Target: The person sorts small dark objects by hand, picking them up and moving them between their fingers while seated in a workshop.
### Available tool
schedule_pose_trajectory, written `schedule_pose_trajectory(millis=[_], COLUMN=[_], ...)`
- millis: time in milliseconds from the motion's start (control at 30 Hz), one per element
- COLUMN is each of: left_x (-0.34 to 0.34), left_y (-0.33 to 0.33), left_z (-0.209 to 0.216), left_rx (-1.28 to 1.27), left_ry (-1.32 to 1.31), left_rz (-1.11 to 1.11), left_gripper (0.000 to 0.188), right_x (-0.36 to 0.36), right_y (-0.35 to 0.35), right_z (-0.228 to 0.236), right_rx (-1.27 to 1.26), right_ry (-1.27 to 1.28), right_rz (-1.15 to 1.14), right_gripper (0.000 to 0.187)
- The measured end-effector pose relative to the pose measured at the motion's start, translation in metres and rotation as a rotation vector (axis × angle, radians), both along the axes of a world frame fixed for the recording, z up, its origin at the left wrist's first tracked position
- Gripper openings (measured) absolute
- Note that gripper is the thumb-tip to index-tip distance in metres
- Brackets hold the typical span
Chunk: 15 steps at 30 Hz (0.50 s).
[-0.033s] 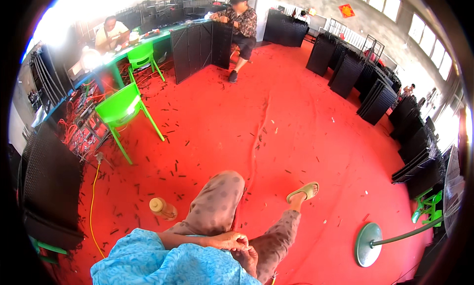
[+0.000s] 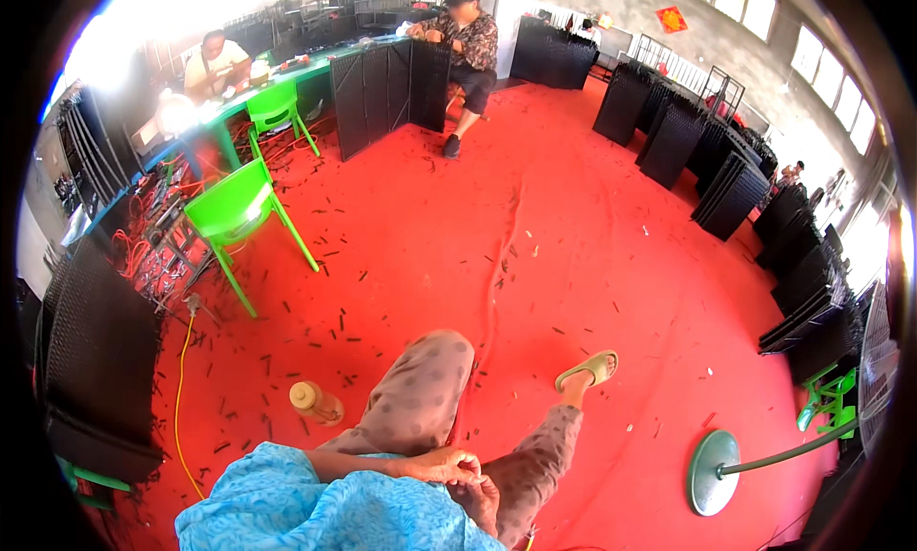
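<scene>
A seated person's left hand lies over the right hand in the lap, fingers curled loosely and holding nothing, both resting against patterned trousers above a red floor strewn with dark scraps. A tan bottle lies on that floor just left of the raised knee, a green chair stands well beyond it, and black woven panels stand far across the room.

Both hands rested clasped between the knees, boxed in by the raised left knee and the stretched right leg. A bottle stood near the left knee. Beyond, the red floor lay open up to the green chair and black panels.
</scene>
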<state>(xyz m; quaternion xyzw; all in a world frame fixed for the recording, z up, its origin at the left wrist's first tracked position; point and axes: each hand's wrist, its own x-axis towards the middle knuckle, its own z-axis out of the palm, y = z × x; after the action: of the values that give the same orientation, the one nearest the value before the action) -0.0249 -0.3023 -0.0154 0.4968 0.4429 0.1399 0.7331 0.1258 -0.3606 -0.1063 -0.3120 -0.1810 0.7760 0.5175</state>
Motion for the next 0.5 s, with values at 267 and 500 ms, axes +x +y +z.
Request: schedule_pose_trajectory(millis=[267, 500], left_x=[-0.005, -0.004], left_y=[0.009, 0.018], left_z=[-0.019, -0.009], left_rx=[0.053, 0.122], left_ry=[0.043, -0.066], left_rz=[0.003, -0.163], left_gripper=[0.043, 0.041], right_x=[0.0, 0.01], right_y=[0.002, 0.002], right_z=[-0.016, 0.015], right_rx=[-0.064, -0.118], right_ry=[-0.09, -0.286], right_rz=[0.001, -0.036], right_gripper=[0.016, 0.014])
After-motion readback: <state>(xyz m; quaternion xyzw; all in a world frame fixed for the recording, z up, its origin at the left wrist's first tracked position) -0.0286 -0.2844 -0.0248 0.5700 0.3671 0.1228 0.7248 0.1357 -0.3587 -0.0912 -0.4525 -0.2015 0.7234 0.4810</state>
